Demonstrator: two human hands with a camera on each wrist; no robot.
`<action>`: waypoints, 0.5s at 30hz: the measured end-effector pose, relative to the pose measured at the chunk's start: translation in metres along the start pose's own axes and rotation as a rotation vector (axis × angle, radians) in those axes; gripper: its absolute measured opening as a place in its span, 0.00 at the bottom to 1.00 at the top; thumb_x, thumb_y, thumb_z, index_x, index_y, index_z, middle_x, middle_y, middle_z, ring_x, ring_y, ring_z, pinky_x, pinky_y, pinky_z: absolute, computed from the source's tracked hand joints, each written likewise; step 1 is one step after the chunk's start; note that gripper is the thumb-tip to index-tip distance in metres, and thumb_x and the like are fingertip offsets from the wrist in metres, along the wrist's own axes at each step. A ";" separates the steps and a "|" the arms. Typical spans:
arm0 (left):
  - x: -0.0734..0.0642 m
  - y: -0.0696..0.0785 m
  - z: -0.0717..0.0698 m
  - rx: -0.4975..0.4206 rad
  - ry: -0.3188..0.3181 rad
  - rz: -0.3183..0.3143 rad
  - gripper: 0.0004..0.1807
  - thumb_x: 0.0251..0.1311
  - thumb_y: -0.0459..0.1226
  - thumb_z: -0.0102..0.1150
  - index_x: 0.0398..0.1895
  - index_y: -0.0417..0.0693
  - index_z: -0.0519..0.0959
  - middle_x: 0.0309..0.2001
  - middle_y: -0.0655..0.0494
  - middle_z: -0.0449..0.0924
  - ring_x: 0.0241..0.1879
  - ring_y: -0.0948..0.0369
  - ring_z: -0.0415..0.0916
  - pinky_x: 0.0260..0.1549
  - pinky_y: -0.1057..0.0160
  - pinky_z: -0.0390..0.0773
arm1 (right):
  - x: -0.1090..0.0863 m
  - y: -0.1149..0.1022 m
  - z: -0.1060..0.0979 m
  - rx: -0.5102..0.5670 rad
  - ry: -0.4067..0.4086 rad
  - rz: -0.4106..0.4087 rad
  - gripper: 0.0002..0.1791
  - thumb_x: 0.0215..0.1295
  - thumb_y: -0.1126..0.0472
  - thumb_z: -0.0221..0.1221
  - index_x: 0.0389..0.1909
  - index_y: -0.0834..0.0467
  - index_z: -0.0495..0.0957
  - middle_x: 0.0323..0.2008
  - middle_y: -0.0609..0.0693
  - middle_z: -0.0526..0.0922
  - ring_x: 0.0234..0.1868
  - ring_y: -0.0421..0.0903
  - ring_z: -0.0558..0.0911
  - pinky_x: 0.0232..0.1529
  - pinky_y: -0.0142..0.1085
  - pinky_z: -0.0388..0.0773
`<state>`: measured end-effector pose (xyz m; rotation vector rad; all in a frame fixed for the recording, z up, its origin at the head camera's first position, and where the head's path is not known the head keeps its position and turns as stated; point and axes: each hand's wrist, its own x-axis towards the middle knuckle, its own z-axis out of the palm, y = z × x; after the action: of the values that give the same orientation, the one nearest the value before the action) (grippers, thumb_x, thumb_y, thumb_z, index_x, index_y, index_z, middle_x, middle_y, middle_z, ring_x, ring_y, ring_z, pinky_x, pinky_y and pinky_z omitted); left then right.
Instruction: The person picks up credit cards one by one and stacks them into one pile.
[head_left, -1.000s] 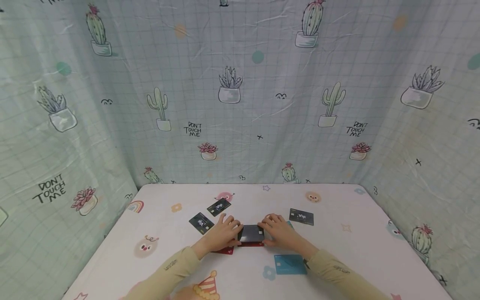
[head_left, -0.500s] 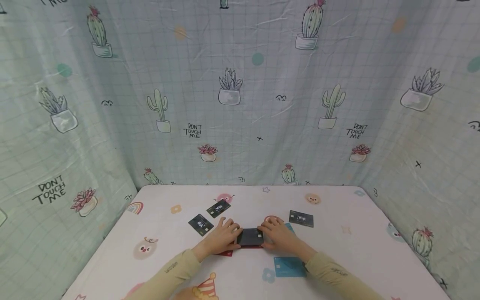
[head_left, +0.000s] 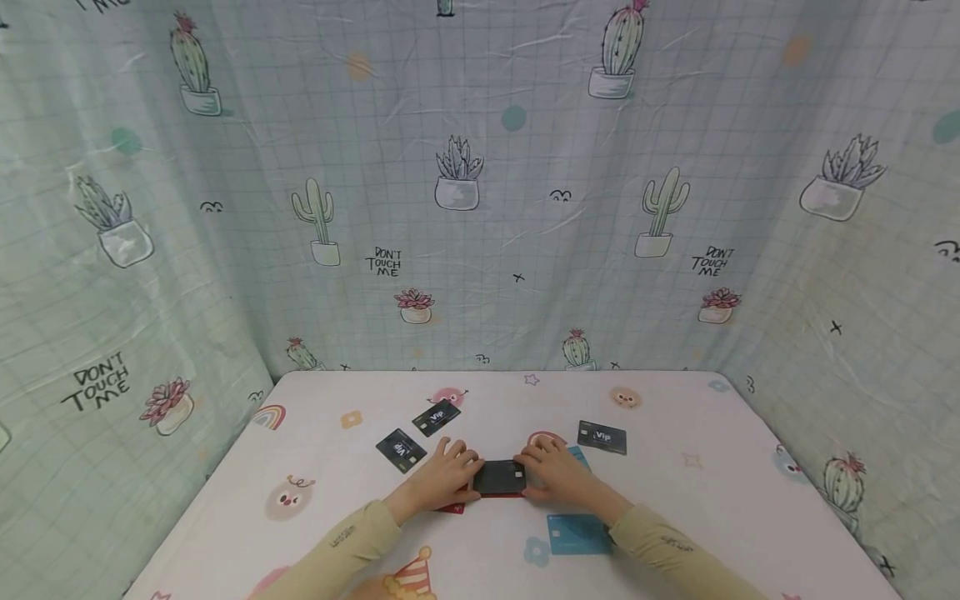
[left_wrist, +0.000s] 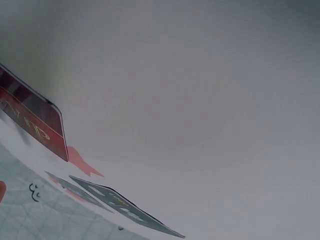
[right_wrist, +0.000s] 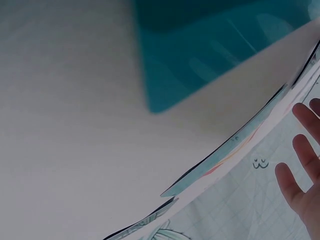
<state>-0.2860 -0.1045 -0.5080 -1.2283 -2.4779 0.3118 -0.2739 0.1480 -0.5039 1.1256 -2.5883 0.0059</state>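
Observation:
Between the two hands a black bank card (head_left: 499, 477) lies over a red card (head_left: 501, 496), of which a thin strip shows along the near edge. My left hand (head_left: 441, 477) pinches the black card's left end between fingers and thumb. At its right end my right hand (head_left: 553, 471) pinches it the same way. Another red card (head_left: 453, 507) is partly hidden under the left hand. Fingers of the right hand (right_wrist: 300, 160) show at the edge of the right wrist view.
Two black VIP cards (head_left: 402, 450) lie back left on the patterned table (head_left: 660, 467), and one VIP card (head_left: 602, 437) lies back right. A blue card (head_left: 577, 533) sits by the right sleeve. Another blue card (head_left: 579, 457) pokes out behind the right hand. A cactus-print curtain (head_left: 480, 317) encloses the table.
The black card has shifted slightly toward me over the red card, whose visible strip is now narrower. Its sheen is gone. Both hands keep their hold at its ends.

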 end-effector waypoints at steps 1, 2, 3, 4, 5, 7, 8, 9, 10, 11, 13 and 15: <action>0.000 0.000 0.000 -0.007 -0.001 0.000 0.27 0.53 0.59 0.50 0.50 0.54 0.74 0.44 0.60 0.75 0.45 0.60 0.66 0.48 0.52 0.65 | 0.000 0.000 0.000 0.003 -0.004 0.000 0.27 0.52 0.42 0.58 0.50 0.53 0.73 0.44 0.45 0.76 0.47 0.45 0.69 0.50 0.46 0.67; 0.000 0.000 0.001 -0.012 -0.001 0.002 0.27 0.53 0.59 0.50 0.50 0.54 0.74 0.44 0.60 0.75 0.45 0.60 0.66 0.48 0.52 0.65 | 0.000 0.000 0.000 0.008 -0.008 0.000 0.27 0.52 0.42 0.58 0.50 0.53 0.73 0.44 0.45 0.76 0.47 0.45 0.69 0.50 0.46 0.66; 0.000 0.000 0.001 -0.016 -0.003 0.003 0.27 0.53 0.59 0.49 0.50 0.54 0.74 0.44 0.60 0.75 0.45 0.60 0.66 0.48 0.52 0.65 | 0.000 0.000 0.000 0.014 -0.016 0.002 0.27 0.52 0.42 0.58 0.50 0.53 0.73 0.45 0.45 0.76 0.47 0.45 0.69 0.51 0.46 0.66; -0.001 0.000 0.001 -0.019 -0.004 0.005 0.27 0.53 0.59 0.49 0.50 0.54 0.74 0.44 0.60 0.75 0.45 0.60 0.66 0.48 0.52 0.65 | -0.001 -0.001 0.000 0.017 -0.028 0.005 0.27 0.53 0.42 0.57 0.51 0.53 0.73 0.45 0.45 0.76 0.48 0.45 0.69 0.51 0.46 0.66; -0.001 0.000 0.001 -0.022 -0.006 0.007 0.27 0.54 0.59 0.49 0.50 0.54 0.73 0.44 0.60 0.75 0.45 0.60 0.66 0.48 0.52 0.65 | -0.001 -0.001 0.000 0.021 -0.041 0.008 0.27 0.53 0.42 0.57 0.51 0.53 0.72 0.46 0.45 0.76 0.48 0.45 0.69 0.52 0.46 0.66; -0.001 0.000 0.001 -0.028 -0.010 0.011 0.27 0.54 0.59 0.49 0.50 0.54 0.73 0.44 0.60 0.75 0.45 0.60 0.66 0.49 0.52 0.66 | 0.000 -0.002 0.000 0.031 -0.069 0.017 0.27 0.54 0.42 0.56 0.52 0.52 0.72 0.46 0.44 0.75 0.49 0.44 0.68 0.53 0.46 0.65; 0.000 0.000 0.001 -0.030 -0.009 0.013 0.27 0.54 0.59 0.49 0.50 0.54 0.73 0.44 0.60 0.75 0.45 0.60 0.66 0.49 0.52 0.66 | 0.000 -0.002 0.000 0.035 -0.080 0.021 0.27 0.54 0.42 0.56 0.52 0.52 0.72 0.46 0.44 0.75 0.49 0.44 0.68 0.53 0.46 0.65; 0.000 0.000 0.001 -0.033 -0.010 0.014 0.27 0.54 0.59 0.48 0.50 0.54 0.74 0.44 0.60 0.75 0.45 0.60 0.66 0.49 0.52 0.66 | 0.000 -0.002 -0.001 0.040 -0.091 0.025 0.28 0.54 0.42 0.56 0.53 0.52 0.71 0.47 0.44 0.75 0.49 0.44 0.68 0.53 0.46 0.65; 0.000 0.000 0.001 -0.037 -0.009 0.015 0.27 0.54 0.59 0.49 0.50 0.54 0.74 0.44 0.60 0.75 0.45 0.60 0.66 0.49 0.52 0.66 | 0.000 -0.002 -0.001 0.042 -0.097 0.027 0.28 0.54 0.42 0.56 0.53 0.52 0.71 0.46 0.44 0.75 0.49 0.44 0.68 0.53 0.46 0.65; -0.001 0.000 0.001 -0.041 -0.009 0.017 0.27 0.54 0.59 0.49 0.50 0.53 0.74 0.44 0.60 0.75 0.45 0.60 0.66 0.49 0.52 0.66 | 0.000 -0.002 0.000 0.046 -0.102 0.028 0.28 0.54 0.42 0.56 0.53 0.52 0.71 0.46 0.44 0.75 0.48 0.44 0.67 0.53 0.46 0.65; -0.001 0.000 0.001 -0.047 -0.004 0.022 0.27 0.54 0.59 0.49 0.49 0.53 0.74 0.43 0.60 0.76 0.45 0.60 0.66 0.48 0.52 0.66 | 0.000 -0.002 0.000 0.044 -0.104 0.025 0.27 0.54 0.42 0.56 0.52 0.52 0.72 0.46 0.44 0.76 0.48 0.43 0.67 0.52 0.46 0.65; -0.001 0.000 0.002 -0.054 0.006 0.029 0.27 0.53 0.59 0.50 0.49 0.53 0.74 0.43 0.59 0.76 0.44 0.60 0.66 0.48 0.52 0.67 | -0.001 -0.002 0.001 0.042 -0.104 0.021 0.27 0.54 0.42 0.56 0.52 0.52 0.72 0.45 0.43 0.76 0.48 0.43 0.67 0.52 0.46 0.65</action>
<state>-0.2859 -0.1057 -0.5097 -1.2853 -2.4805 0.2503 -0.2721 0.1467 -0.5051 1.1425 -2.7030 0.0064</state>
